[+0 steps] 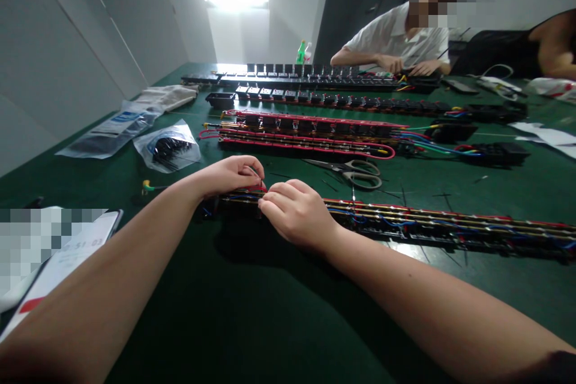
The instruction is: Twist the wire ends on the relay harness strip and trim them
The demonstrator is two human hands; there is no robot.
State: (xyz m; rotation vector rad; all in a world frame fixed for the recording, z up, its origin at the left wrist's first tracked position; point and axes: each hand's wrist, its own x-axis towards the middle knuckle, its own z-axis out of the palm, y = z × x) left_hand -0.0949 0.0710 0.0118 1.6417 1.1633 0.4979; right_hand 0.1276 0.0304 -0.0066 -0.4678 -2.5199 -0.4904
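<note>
A long strip of black sockets with brass bars and red and blue wires (405,216) lies across the table in front of me. Over its left end my left hand (231,175) is closed in a pinch, with a thin dark strand that looks like a cable tie at its fingertips. My right hand (299,210) is curled closed against the strip just to the right; its fingers hide whatever they grip. Red wire shows between the two hands. Thin black cable ties stick out from the strip farther right, and a yellow-green wire end (146,187) pokes out at the left.
Scissors (360,173) lie behind the strip among loose black tie pieces. A clear bag of black cable ties (168,147) and another plastic bag (112,129) lie left. More wired strips (306,138) lie beyond. A phone (67,264) is at near left. A co-worker (391,42) works opposite.
</note>
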